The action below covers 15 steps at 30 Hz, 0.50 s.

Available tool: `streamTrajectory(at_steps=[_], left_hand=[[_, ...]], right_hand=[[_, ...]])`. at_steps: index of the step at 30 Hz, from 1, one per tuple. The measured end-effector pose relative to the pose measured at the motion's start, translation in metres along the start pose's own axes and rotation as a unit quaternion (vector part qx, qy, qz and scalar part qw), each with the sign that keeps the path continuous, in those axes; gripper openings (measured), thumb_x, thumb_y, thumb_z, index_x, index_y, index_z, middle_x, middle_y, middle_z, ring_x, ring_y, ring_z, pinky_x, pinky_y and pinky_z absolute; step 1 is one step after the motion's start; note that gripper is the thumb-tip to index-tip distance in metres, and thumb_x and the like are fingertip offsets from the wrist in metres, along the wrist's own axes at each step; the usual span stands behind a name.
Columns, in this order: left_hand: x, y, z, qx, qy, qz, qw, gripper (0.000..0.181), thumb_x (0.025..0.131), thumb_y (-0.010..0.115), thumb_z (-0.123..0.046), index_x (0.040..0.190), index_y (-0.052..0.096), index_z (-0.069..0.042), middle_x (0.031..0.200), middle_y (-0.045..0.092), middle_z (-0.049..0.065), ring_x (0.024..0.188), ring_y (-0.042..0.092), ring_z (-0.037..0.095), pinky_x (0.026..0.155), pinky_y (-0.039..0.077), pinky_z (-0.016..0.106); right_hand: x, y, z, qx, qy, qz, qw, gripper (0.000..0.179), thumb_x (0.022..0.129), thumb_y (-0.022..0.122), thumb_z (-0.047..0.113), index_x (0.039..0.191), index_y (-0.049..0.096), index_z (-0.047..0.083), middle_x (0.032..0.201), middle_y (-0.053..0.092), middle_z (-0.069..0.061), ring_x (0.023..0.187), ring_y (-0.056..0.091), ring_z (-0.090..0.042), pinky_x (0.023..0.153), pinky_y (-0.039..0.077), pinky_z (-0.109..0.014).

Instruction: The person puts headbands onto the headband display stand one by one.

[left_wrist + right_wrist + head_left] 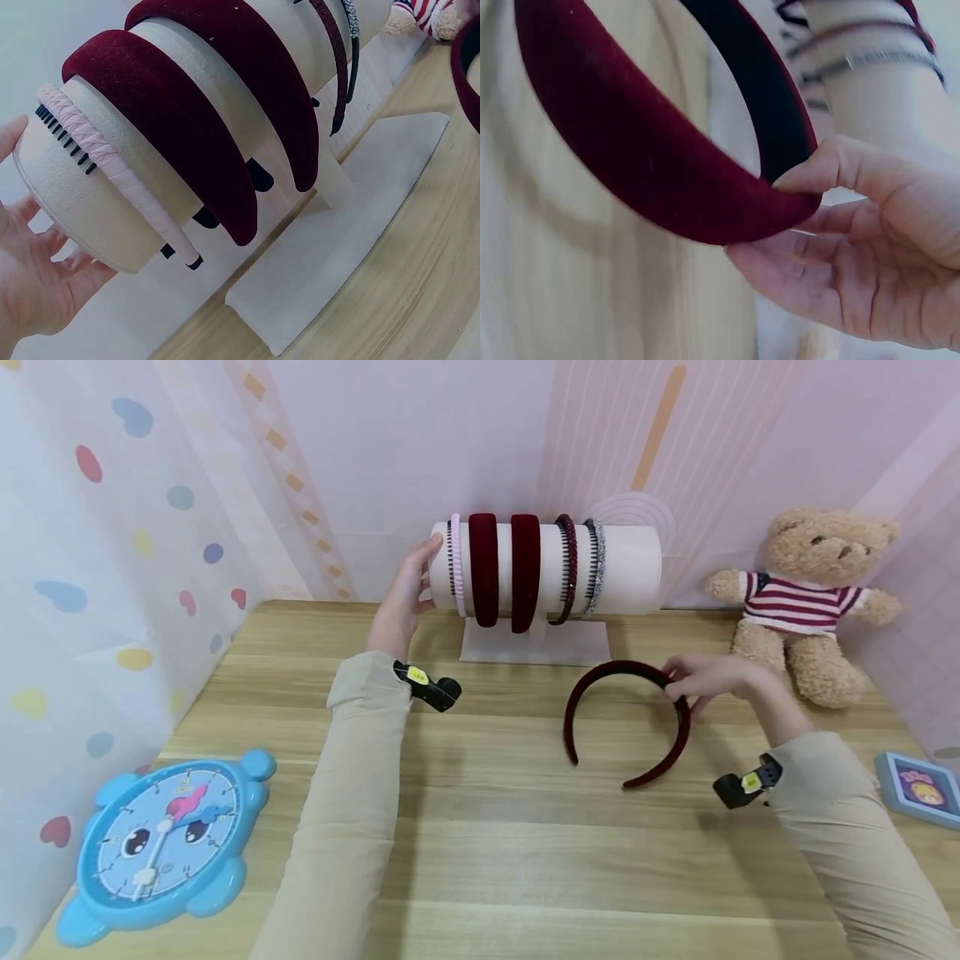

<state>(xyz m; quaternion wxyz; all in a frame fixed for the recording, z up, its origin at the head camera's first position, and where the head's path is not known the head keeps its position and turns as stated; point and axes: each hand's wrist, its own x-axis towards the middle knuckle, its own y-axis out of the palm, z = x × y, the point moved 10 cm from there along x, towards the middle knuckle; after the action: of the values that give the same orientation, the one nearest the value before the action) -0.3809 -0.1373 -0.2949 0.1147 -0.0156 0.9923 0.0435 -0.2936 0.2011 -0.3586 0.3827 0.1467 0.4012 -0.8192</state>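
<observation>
My left hand [405,585] holds the left end of a white headband stand [630,568], with fingers spread about its rim. The stand bears a pink wrapped headband [112,161], two wide dark red velvet headbands [483,568], a thin dark red one [570,568] and a silver glittery one [596,564]. My right hand [708,681] pinches another wide dark red velvet headband [630,142] by one side, thumb on its black inner face. That headband's open ends point toward me, above the table in front of the stand's right part.
A teddy bear [806,606] in a striped shirt sits at the back right. A small blue framed picture [922,789] lies at the right edge. At the front left is a blue toy clock [168,835]. A patterned wall [420,435] stands close behind the stand on the wooden table [510,852].
</observation>
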Motion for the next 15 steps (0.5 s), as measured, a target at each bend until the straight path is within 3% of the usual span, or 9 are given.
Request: streamTrajectory(at_steps=[4, 8, 15], left_hand=[[-0.002, 0.0, -0.001, -0.002, 0.001, -0.002, 1.0, 0.061, 0.088, 0.046, -0.051, 0.142, 0.026, -0.03, 0.149, 0.029, -0.005, 0.132, 0.03, 0.019, 0.105, 0.027, 0.041], [-0.003, 0.0, -0.001, 0.003, 0.005, -0.003, 1.0, 0.064, 0.087, 0.047, -0.052, 0.142, 0.025, -0.029, 0.149, 0.028, -0.003, 0.132, 0.03, 0.019, 0.105, 0.027, 0.041], [0.005, -0.004, 0.003, -0.001, 0.004, -0.002, 1.0, 0.068, 0.083, 0.054, -0.053, 0.141, 0.027, -0.031, 0.147, 0.03, -0.005, 0.131, 0.032, 0.018, 0.103, 0.029, 0.04]], right_hand=[[-0.014, -0.021, -0.023, 0.061, 0.014, -0.039, 0.9973, 0.049, 0.092, 0.049, 0.016, 0.128, 0.03, -0.012, 0.11, 0.057, -0.021, 0.096, 0.06, -0.02, 0.079, 0.053, -0.036], [-0.027, -0.041, -0.038, 0.123, 0.015, -0.089, 0.9883, 0.059, 0.09, 0.055, 0.018, 0.133, 0.028, -0.012, 0.102, 0.061, -0.005, 0.086, 0.062, -0.008, 0.081, 0.053, -0.035], [-0.036, -0.063, -0.043, 0.183, 0.035, -0.162, 0.9691, 0.074, 0.089, 0.059, 0.026, 0.138, 0.018, -0.011, 0.085, 0.06, 0.014, 0.076, 0.064, -0.003, 0.079, 0.053, -0.031]])
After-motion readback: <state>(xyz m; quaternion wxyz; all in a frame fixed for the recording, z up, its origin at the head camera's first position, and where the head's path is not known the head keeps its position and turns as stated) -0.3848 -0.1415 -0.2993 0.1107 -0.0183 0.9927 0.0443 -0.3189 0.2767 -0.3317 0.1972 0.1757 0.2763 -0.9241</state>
